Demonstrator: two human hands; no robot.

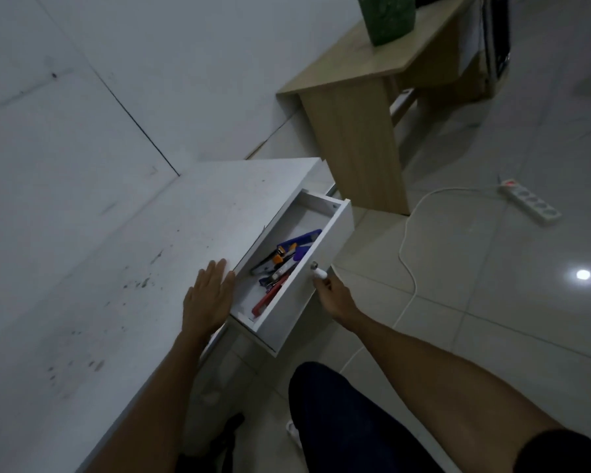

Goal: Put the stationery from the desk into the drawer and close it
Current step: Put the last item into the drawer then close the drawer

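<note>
The white drawer [316,268] stands pulled out from under the white desk [144,261]. Inside lies a heap of stationery [280,264]: a blue stapler-like piece, pens, a red cutter and something orange. My left hand [207,298] rests flat on the desk top at its edge, fingers together, holding nothing. My right hand [333,297] is just below the drawer's small white knob [318,273], fingertips touching it; whether they grip it I cannot tell. No stationery shows on the desk top.
A wooden side table [355,107] with a green pot [388,17] stands beyond the drawer. A white power strip [529,204] and its cable [410,261] lie on the tiled floor at right. My knee [338,414] is below the drawer.
</note>
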